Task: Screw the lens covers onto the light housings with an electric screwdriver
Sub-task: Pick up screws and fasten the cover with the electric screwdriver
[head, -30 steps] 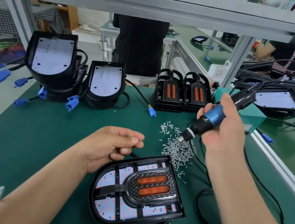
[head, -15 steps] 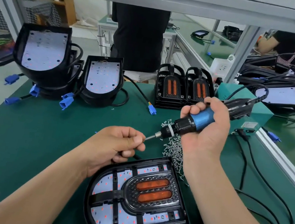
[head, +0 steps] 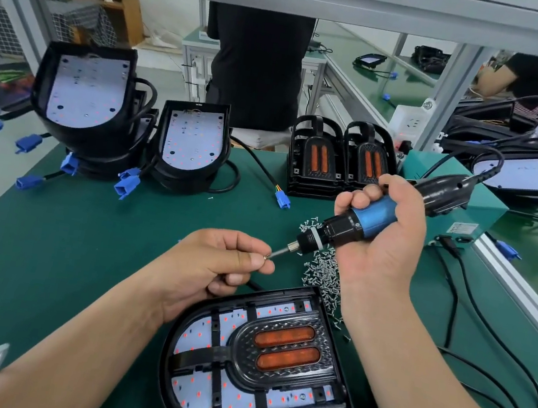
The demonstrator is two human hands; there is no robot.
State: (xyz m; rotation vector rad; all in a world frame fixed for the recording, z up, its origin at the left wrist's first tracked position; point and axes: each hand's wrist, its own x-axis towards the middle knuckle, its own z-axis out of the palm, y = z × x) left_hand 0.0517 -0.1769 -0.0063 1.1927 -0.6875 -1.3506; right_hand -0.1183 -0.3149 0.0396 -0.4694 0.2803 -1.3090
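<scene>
Swinging away from the pile of screws [head: 320,273] where it hovered a second ago, the electric screwdriver [head: 376,217] has come across to my left hand [head: 217,265], and its bit now meets the fingertips there. From the head view, that left hand is curled, thumb and forefinger pinching a small screw [head: 267,256] right at the bit's tip, so I judge I am seating the screw on the driver. My right hand [head: 382,247] is wrapped firmly round the tool's blue barrel, which slants from upper right down toward the left. What matters next is the light housing [head: 166,362]: it lies flat on the green counter [head: 82,246], nearer to me than both hands, just below the left knuckles. Its long axis runs left to right, rounded end leftward. The lens cover [head: 282,347] sits inside it. The left hand is the nearer one, so the right must bring the bit down and toward me.
</scene>
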